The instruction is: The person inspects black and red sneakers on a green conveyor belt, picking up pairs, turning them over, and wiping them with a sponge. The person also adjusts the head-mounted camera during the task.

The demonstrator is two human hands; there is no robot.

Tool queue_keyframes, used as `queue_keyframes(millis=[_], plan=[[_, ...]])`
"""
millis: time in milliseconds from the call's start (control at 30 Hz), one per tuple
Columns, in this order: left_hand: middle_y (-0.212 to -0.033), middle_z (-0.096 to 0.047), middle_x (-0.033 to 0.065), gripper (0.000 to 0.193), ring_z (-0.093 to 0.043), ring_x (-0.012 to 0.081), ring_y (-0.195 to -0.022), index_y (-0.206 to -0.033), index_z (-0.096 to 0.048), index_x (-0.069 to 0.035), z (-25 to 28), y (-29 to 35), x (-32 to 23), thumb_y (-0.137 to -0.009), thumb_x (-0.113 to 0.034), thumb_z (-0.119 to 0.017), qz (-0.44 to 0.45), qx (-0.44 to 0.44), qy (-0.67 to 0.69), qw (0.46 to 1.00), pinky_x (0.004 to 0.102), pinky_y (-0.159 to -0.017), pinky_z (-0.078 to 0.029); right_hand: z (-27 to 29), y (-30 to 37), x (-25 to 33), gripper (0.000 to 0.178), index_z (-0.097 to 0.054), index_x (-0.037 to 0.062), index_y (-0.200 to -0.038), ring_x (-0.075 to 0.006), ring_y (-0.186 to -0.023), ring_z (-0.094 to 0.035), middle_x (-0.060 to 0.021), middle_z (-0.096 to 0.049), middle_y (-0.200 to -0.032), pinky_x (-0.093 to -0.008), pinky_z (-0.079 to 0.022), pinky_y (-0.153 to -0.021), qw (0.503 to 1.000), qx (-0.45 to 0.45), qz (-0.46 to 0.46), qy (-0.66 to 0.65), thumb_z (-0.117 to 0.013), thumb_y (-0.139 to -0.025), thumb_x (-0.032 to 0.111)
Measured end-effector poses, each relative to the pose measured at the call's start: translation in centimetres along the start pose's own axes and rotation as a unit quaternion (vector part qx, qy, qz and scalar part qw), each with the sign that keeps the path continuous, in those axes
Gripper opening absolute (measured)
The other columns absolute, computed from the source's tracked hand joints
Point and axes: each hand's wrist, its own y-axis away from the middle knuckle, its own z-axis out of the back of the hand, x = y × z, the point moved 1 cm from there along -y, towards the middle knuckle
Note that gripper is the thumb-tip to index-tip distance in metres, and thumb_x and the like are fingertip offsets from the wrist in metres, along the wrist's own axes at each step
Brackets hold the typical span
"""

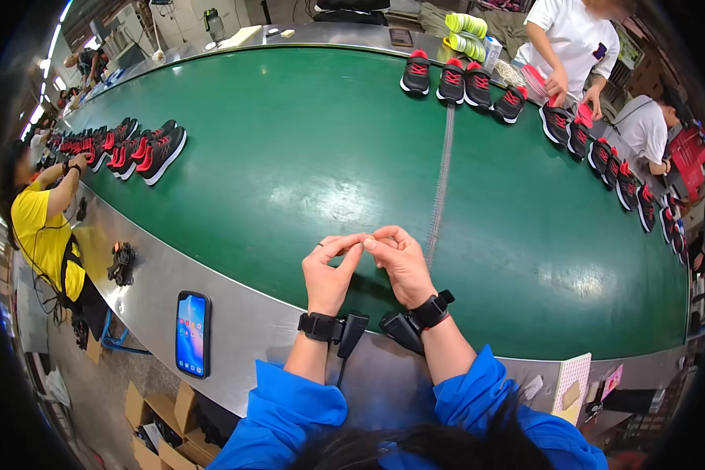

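Observation:
Over the near edge of a green conveyor belt [290, 157], my left hand [329, 270] and my right hand [402, 268] meet at the fingertips. Thumb and forefinger of each are pinched together. Anything between them is too small to make out. Both wrists wear a black strap with a small black device. Black sneakers with red laces and white soles stand away from my hands: a cluster [161, 154] at the left of the belt, a group [451, 81] at the far side and a row [603, 157] along the right.
A phone [193, 334] with its screen lit lies on the metal ledge [141, 290], near bundled black cords [121, 264]. A person in yellow [43, 219] reaches toward the left shoes. Across the belt, a person in white [576, 39] handles a red piece. Open cartons [160, 415] stand below left.

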Motion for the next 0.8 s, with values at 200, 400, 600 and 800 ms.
queue_keyframes(millis=[200, 400, 600, 800], plan=[[-0.087, -0.07, 0.0065, 0.017, -0.062, 0.0134, -0.08, -0.097, -0.075, -0.006, -1.1, 0.1, -0.1, -0.082, -0.001, -0.068, -0.036, -0.017, -0.021, 0.999, 0.0261, -0.074, -0.049, 0.6, 0.3, 1.0, 0.022, -0.059, 0.0051, -0.095, -0.0049, -0.066, -0.053, 0.0005, -0.066, -0.078, -0.0206, -0.04, -0.058, 0.999, -0.007, 0.017, 0.047, -0.076, -0.082, 0.012], [-0.086, -0.071, 0.0063, 0.017, -0.063, 0.0158, -0.079, -0.095, -0.075, -0.006, -1.1, 0.2, -0.4, -0.08, 0.0, -0.068, -0.065, -0.032, -0.065, 0.995, 0.0281, -0.073, -0.05, 0.3, 0.6, 1.3, 0.02, -0.059, 0.0053, -0.094, -0.0044, -0.069, -0.056, 0.0, -0.067, -0.08, -0.0196, -0.041, -0.056, 0.996, -0.019, 0.033, 0.076, -0.075, -0.082, 0.01], [-0.083, -0.07, 0.0074, 0.011, -0.064, 0.0174, -0.077, -0.089, -0.074, -0.005, -0.8, 0.4, -0.5, -0.08, -0.004, -0.067, -0.086, -0.046, -0.143, 0.985, 0.0286, -0.072, -0.05, 0.4, 0.9, 1.1, 0.017, -0.061, 0.0064, -0.094, -0.005, -0.074, -0.059, -0.0037, -0.069, -0.088, -0.0196, -0.043, -0.057, 0.981, -0.049, 0.066, 0.174, -0.073, -0.083, 0.007], [-0.073, -0.064, 0.0061, 0.004, -0.061, 0.0206, -0.07, -0.076, -0.066, -0.005, -0.3, 0.5, -0.6, -0.077, -0.008, -0.066, -0.075, -0.042, -0.179, 0.98, 0.0325, -0.064, -0.049, -0.1, 1.2, 1.1, 0.013, -0.06, 0.0047, -0.093, -0.0041, -0.071, -0.057, -0.0044, -0.07, -0.089, -0.0187, -0.041, -0.056, 0.972, -0.025, 0.084, 0.217, -0.07, -0.084, 0.003]])
